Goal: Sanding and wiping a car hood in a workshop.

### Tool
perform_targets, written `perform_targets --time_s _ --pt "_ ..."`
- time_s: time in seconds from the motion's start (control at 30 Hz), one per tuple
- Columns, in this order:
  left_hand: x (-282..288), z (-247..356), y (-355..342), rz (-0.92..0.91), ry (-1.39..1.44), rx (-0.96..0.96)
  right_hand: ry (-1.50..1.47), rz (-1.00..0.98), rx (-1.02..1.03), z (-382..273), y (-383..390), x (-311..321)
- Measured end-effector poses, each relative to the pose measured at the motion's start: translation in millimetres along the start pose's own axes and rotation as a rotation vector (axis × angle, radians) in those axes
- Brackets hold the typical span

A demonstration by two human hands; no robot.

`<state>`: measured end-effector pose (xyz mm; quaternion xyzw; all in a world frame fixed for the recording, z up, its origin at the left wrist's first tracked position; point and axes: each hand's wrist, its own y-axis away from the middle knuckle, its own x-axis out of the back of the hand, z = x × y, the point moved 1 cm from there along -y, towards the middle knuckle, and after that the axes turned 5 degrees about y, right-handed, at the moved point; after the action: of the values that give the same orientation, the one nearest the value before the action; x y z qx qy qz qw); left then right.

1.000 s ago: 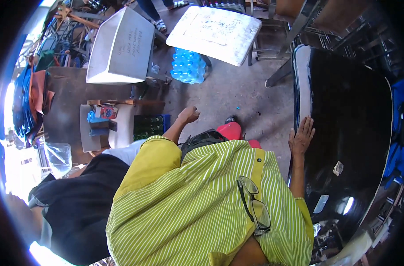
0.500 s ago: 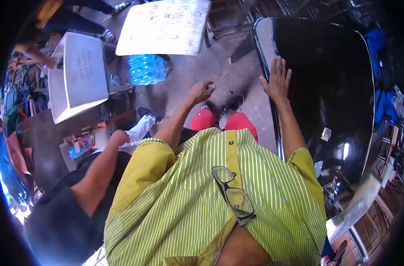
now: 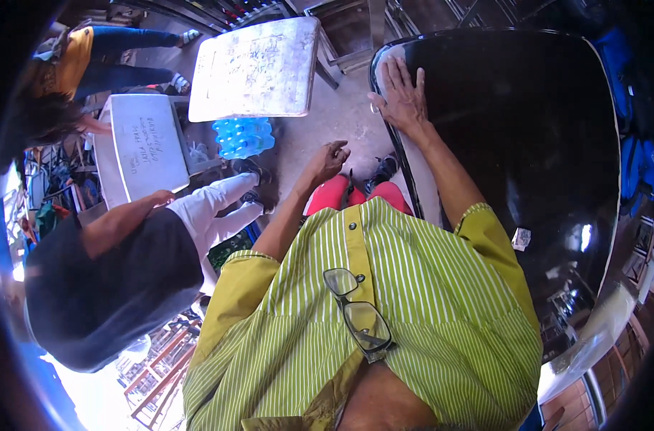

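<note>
A large glossy black panel [image 3: 514, 151] with rounded corners lies at my right. My right hand [image 3: 404, 104] rests flat on its far left corner, fingers spread, beside a pale patch along the edge. My left hand [image 3: 329, 161] hangs in front of my legs, its fingers loosely bent and a little apart; I see nothing in it. A small crumpled whitish scrap [image 3: 521, 238] lies on the panel nearer to me. Folded-arm eyeglasses [image 3: 359, 314] hang from my striped shirt.
Ahead stands a worn white-topped table [image 3: 255, 68], with a pack of blue-capped bottles [image 3: 244, 137] below it. A white box-like piece with handwriting [image 3: 149, 147] is at the left. One person in a dark shirt [image 3: 119, 276] is close left; another in yellow [image 3: 76, 61] is farther off.
My right hand has slid farther out to the panel's far left corner. The person at my left now shows pale trousers and stands more in view. The view has shifted.
</note>
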<state>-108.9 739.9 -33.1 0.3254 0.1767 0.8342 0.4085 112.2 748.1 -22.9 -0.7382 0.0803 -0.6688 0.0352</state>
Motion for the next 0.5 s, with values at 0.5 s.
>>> perform_targets --time_s 0.5 --pt "38 56 -65 0.216 -0.038 -0.196 0.038 0.0 -0.107 14 1 3"
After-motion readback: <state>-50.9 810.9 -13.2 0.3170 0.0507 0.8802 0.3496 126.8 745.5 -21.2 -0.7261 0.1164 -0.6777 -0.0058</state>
